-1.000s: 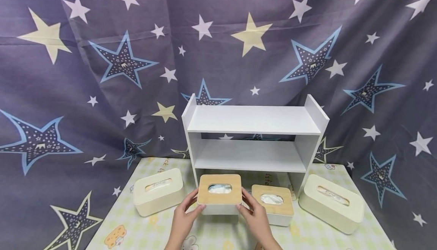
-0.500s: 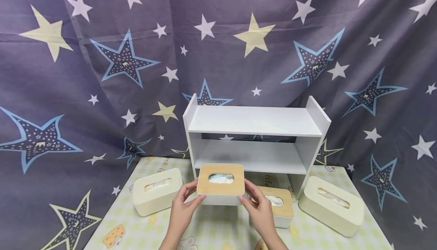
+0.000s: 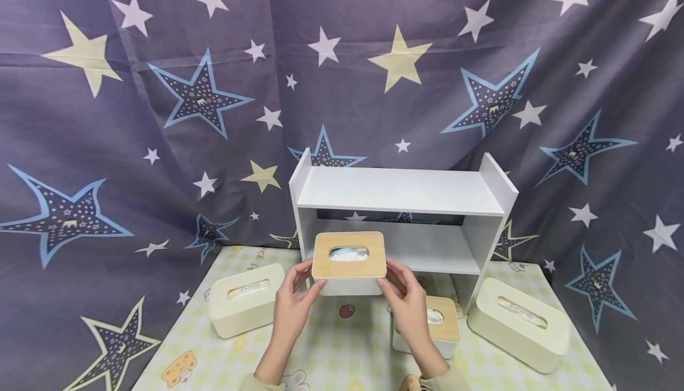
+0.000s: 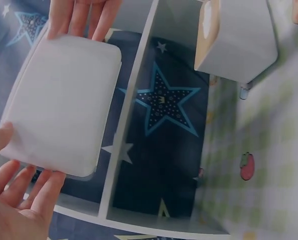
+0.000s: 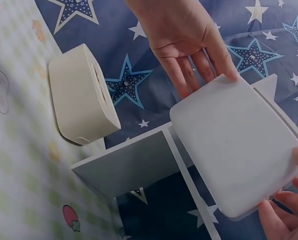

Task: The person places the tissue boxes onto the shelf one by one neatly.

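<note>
Between my two hands I hold a tissue box (image 3: 349, 284) with a bamboo lid and a white body, tissue showing in its oval slot. My left hand (image 3: 291, 302) grips its left end, thumb on the front. The right hand (image 3: 407, 305) grips the opposite end the same way. Seen from below in the left wrist view, the white base (image 4: 63, 107) faces the camera, clear of the table. The box overlaps the middle board of a white shelf (image 3: 427, 245) in the head view. A second bamboo-lidded tissue box (image 3: 445, 326) stands on the table, partly hidden by my right hand.
A cream tissue box (image 3: 243, 314) stands left of the shelf, another cream tissue box (image 3: 518, 337) to its right. The table wears a green checked cloth (image 3: 235, 373). A dark star-patterned curtain (image 3: 342, 100) hangs behind.
Both hands have raised the bamboo-lidded tissue box from low in front of the shelf to the height of the middle board. The other boxes stay in place.
</note>
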Demonstrator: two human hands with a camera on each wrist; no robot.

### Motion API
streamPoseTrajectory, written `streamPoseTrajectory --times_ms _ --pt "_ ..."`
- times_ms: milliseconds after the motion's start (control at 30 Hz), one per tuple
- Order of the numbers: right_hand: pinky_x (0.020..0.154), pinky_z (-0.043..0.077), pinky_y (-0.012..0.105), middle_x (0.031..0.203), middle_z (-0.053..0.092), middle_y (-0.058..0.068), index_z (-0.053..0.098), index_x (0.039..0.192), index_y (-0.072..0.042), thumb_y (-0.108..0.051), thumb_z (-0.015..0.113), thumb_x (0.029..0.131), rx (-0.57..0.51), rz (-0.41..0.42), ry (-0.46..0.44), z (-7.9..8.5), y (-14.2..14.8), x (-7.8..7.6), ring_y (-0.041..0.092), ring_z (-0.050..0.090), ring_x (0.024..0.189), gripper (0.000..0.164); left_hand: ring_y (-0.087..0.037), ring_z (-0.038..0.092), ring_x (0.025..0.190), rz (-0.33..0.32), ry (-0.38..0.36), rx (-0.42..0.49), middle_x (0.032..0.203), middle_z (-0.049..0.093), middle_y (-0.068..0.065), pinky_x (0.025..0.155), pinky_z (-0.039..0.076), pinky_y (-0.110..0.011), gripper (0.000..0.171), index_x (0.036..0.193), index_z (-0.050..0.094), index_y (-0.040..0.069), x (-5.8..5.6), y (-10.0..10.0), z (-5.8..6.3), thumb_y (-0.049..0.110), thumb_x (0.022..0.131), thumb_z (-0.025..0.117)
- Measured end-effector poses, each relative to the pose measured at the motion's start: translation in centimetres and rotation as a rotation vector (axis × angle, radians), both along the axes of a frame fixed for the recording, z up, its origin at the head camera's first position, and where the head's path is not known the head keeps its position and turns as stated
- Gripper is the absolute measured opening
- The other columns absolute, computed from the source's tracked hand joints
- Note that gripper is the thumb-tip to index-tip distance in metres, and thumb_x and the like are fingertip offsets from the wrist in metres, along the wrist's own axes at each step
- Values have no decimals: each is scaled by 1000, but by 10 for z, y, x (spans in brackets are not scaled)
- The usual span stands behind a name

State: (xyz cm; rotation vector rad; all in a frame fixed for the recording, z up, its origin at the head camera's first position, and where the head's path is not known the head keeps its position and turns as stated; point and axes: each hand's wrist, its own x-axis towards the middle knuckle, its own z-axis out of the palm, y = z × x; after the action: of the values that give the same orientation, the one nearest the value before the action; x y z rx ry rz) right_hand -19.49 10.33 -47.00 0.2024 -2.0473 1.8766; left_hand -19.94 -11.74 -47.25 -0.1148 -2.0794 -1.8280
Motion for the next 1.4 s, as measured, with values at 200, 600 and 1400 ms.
streamPoseTrajectory --times_ms 200,600,1400 --pt "102 53 21 141 60 14 56 138 -8 -12 66 96 -5 2 -8 6 -1 -15 28 57 131 43 -31 52 135 -74 29 5 148 52 -11 105 52 -41 59 142 53 10 -13 4 10 9 88 75" --pt "116 41 47 150 49 21 48 143 -1 -6 57 99 -21 80 -21 16 -3 -53 35 46 141 46 -45 29 147 -163 66 -21 158 30 -28 120 31 -55 71 155 28 0 -49 9 13 -1 93 63" --pt "119 34 49 155 34 32 32 149 11 -3 52 101 23 182 -50 10 -10 -75 44 35 145 55 -50 24 146 -126 89 -47 160 19 -34 121 26 -57 75 153 20 -10 -82 10 -4 -8 90 61"
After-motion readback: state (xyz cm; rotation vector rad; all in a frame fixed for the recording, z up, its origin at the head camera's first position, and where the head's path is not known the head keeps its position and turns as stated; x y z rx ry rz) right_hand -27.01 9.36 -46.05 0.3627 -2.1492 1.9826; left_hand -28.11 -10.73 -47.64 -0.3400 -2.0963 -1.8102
